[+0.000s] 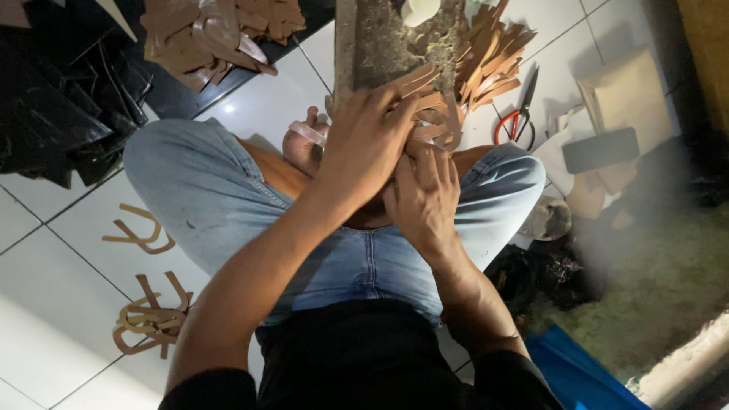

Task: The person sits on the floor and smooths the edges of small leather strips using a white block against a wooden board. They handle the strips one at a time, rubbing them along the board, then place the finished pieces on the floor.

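I sit cross-legged on a white tiled floor in blue jeans. My left hand (pixel 368 137) reaches forward over my lap, its fingers closed around a bundle of tan leather strips (pixel 437 114). My right hand (pixel 424 196) lies just below and right of it, fingers touching the lower end of the same bundle. A worn stone block (pixel 380 42) stands right in front of my hands. A loose pink-tan strip (pixel 307 133) rests on my bare foot to the left of the hands.
Red-handled scissors (pixel 519 114) lie on the tiles at the right, beside more tan strips (pixel 493 53). Curved tan cut pieces (pixel 140 231) and a pile (pixel 152 319) lie at the left. Black sheets (pixel 61 91) and brown scraps (pixel 220 34) sit at top left. Blue cloth (pixel 577 372) lies at lower right.
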